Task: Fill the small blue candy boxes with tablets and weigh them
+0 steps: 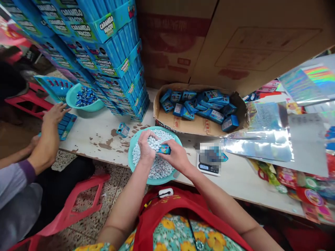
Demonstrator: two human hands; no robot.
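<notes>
Right now, head cam: our right hand (178, 157) pinches a small blue box (164, 149) just over the teal bowl (155, 182) of white candies (162, 168), w/ our left hand (145, 148) curled onto the candies beside it, & we can't tell if it holds any.

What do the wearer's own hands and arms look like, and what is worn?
Both forearms are bare, with no sleeves, gloves or watch on the left hand or the right hand. At the body there is a red apron over a flowered top, with a small white device.
</notes>
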